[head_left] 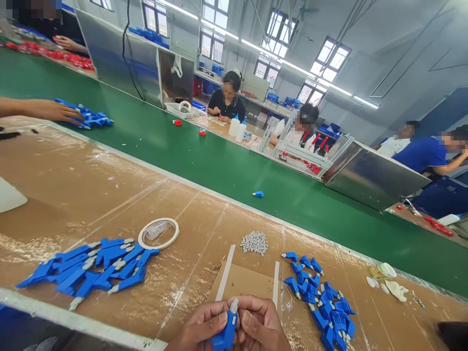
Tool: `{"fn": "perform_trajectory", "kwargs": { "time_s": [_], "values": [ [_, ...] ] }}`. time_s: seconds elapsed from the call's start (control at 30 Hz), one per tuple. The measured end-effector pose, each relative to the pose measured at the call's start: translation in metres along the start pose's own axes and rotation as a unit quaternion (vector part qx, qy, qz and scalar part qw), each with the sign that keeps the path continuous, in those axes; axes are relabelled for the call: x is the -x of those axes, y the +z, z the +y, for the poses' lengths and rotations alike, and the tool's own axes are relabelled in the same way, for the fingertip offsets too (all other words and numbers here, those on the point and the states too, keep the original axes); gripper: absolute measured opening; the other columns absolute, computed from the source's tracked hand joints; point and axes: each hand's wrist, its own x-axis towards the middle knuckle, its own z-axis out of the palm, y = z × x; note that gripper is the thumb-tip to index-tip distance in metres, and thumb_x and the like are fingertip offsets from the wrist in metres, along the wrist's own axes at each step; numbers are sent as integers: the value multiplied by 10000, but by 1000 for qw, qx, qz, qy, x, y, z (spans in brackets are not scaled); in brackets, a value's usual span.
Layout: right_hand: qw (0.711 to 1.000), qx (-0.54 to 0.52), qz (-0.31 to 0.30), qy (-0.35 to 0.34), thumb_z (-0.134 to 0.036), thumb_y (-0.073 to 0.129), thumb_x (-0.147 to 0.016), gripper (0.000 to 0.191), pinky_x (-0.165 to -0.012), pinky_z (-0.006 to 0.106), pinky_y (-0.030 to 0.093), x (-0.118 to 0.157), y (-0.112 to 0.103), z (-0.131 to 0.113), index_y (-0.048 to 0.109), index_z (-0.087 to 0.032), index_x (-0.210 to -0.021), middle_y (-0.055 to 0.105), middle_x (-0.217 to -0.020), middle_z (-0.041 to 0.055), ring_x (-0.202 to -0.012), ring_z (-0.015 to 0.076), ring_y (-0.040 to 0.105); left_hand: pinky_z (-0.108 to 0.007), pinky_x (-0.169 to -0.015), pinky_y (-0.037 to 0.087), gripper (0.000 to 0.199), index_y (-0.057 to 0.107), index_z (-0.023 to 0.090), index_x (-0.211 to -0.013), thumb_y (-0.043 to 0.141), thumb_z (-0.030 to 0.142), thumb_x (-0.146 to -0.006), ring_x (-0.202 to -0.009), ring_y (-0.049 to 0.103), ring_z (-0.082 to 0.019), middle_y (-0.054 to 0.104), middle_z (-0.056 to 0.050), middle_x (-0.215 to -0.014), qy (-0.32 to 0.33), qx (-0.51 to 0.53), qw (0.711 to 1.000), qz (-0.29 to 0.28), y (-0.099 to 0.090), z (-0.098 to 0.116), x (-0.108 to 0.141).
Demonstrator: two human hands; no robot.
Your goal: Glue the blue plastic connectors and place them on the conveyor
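Observation:
At the bottom centre, my left hand (206,325) grips a blue plastic part (227,331) with a pale tip pointing up. My right hand (259,324) is closed against the same part, its thumb and fingers beside the tip; whether a small piece is between those fingers is hidden. Just beyond both hands lies a cardboard piece (248,285) with white strips at its sides. A heap of small grey pieces (254,243) sits behind it. Blue parts are piled to the left (97,267) and to the right (331,312).
A white tape ring (175,236) touches the left pile. Beyond the brown table (197,219) runs a green belt (204,161) with one blue part (258,194). Another person's hand (62,111) reaches over blue parts at far left. A cup (386,271) lies at right.

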Motion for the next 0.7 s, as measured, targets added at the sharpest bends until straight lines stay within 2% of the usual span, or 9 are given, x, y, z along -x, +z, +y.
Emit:
{"fn": "perform_trajectory", "kwargs": {
  "time_s": [0.2, 0.33, 0.4, 0.5, 0.6, 0.7],
  "values": [
    [1000, -5, -1, 11, -464, 928, -721, 515, -455, 132, 458, 7, 0, -2, 802, -88, -1049, 673, -630, 18, -491, 70, 577, -217, -573, 473, 437, 810, 112, -939, 813, 513, -766, -598, 565, -125, 660, -70, -693, -2, -14, 1000, -5, -6, -4, 0],
    [999, 24, 12, -46, -500, 934, -684, 459, -485, 164, 421, 7, 5, 4, 808, -111, -892, 538, -552, -48, -479, 66, 482, -186, -539, 407, 443, 813, 97, -880, 836, 516, -737, -615, 500, -108, 588, -52, -676, 0, -9, 1000, -16, 1, -3, 0],
    [996, 48, 20, -77, -516, 937, -664, 454, -483, 174, 384, 8, 9, 7, 795, -120, -835, 468, -561, -66, -494, 70, 438, -174, -532, 377, 433, 809, 102, -818, 841, 525, -729, -615, 477, -93, 548, -36, -687, -2, -17, 1000, -14, 4, -2, 1],
    [989, 82, 39, -120, -575, 912, -656, 483, -520, 196, 371, 9, 13, 12, 773, -135, -800, 428, -617, -62, -540, 82, 403, -184, -516, 354, 422, 797, 115, -826, 821, 529, -748, -582, 411, -75, 509, -20, -725, 17, -42, 999, -8, 5, -6, 2],
    [981, 113, 57, -150, -627, 868, -683, 506, -543, 211, 367, 12, 14, 16, 744, -143, -763, 407, -647, -55, -563, 91, 383, -204, -521, 356, 406, 786, 129, -862, 786, 528, -788, -545, 377, -71, 485, -1, -693, 20, -75, 997, -9, -2, -14, 3],
    [983, 107, 47, -140, -656, 881, -654, 553, -534, 201, 350, 18, 13, 16, 744, -134, -776, 404, -627, -63, -547, 80, 359, -210, -548, 380, 451, 777, 128, -845, 799, 570, -756, -523, 413, -60, 512, 4, -664, 1, -90, 996, -14, -14, -23, 3]
  ]
}}
